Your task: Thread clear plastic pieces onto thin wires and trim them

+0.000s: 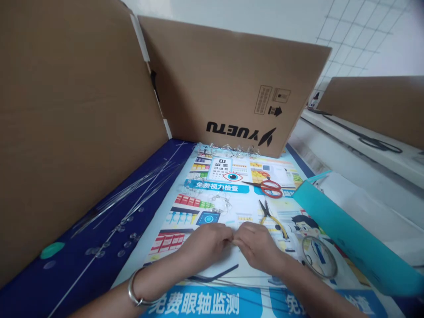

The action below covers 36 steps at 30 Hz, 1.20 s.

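Just nearer than our closed left grip [212,240] and right grip [256,245], contents hidden, lie thin strands [245,285] we judge light, springy, best pinched near an end.

Looks like a makeshift craft wkshp. Screened at back & left by cardboard panels [215,79], incl. one w/ upside-down YUETU print. Laid out on a dk-blue desk [96,278] w/ a poster [215,187] of Chinese-lang. eye-check ads spread over most of it. Stocked w/ basic tools & supplies, incl. red-handled scissors [261,184], yellow-handled pliers [267,213], a round coil [333,261] & small clear beads [127,244]. Backed by a plain white wall [225,17]; flanked, R., by another cardboard sheet [377,101].
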Motion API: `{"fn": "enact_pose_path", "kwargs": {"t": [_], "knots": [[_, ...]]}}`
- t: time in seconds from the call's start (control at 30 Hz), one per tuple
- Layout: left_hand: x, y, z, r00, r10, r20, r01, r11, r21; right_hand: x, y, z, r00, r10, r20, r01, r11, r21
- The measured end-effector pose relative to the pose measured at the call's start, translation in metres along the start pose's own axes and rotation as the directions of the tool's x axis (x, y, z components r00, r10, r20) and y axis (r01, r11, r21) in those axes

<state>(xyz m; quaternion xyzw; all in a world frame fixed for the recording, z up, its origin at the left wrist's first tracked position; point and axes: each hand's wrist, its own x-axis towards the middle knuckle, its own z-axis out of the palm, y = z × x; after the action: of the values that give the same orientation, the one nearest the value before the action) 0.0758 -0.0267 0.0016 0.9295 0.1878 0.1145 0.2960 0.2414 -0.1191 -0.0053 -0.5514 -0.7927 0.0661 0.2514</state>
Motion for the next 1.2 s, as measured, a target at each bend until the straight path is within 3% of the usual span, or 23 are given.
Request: {"fn": "enact_pose_path", "kwargs": {"t": [0.1, 0.2, 0.3, 0.43, 0.53, 0.77, 1.0, 1.2], "knots": [[0.0, -0.001, 0.002, 1.0, -0.025, -0.006, 0.024, 0.997, -0.071, 0.002, 0.0, 0.0, 1.0, -0.001, 0.022, 0.002, 0.999, -0.035], [0.001, -0.003, 0.004, 0.998, -0.066, 0.004, 0.066, 0.983, -0.171, 0.005, 0.002, -0.009, 0.992, 0.072, 0.101, -0.068, 0.997, -0.04], [0.003, -0.005, 0.006, 0.991, -0.132, 0.018, 0.132, 0.952, -0.276, 0.009, 0.008, -0.031, 0.973, 0.181, 0.141, -0.174, 0.983, -0.063], [0.005, -0.01, 0.008, 0.975, -0.219, 0.038, 0.215, 0.884, -0.415, 0.008, 0.023, -0.064, 0.946, 0.314, 0.078, -0.301, 0.942, -0.147], [0.005, -0.013, 0.009, 0.965, -0.254, 0.069, 0.254, 0.831, -0.495, 0.005, 0.033, -0.074, 0.919, 0.38, 0.105, -0.343, 0.902, -0.263], [0.007, -0.017, 0.011, 0.961, -0.269, 0.064, 0.259, 0.796, -0.547, 0.0, 0.016, -0.058, 0.889, 0.33, 0.317, -0.169, 0.88, -0.443], [0.009, -0.02, 0.013, 0.959, -0.28, 0.043, 0.25, 0.766, -0.592, 0.004, -0.008, -0.033, 0.897, 0.279, 0.343, -0.007, 0.785, -0.619], [0.008, -0.02, 0.015, 0.96, -0.28, 0.022, 0.224, 0.717, -0.66, 0.004, 0.007, -0.022, 0.907, 0.291, 0.305, -0.043, 0.784, -0.619]]}}
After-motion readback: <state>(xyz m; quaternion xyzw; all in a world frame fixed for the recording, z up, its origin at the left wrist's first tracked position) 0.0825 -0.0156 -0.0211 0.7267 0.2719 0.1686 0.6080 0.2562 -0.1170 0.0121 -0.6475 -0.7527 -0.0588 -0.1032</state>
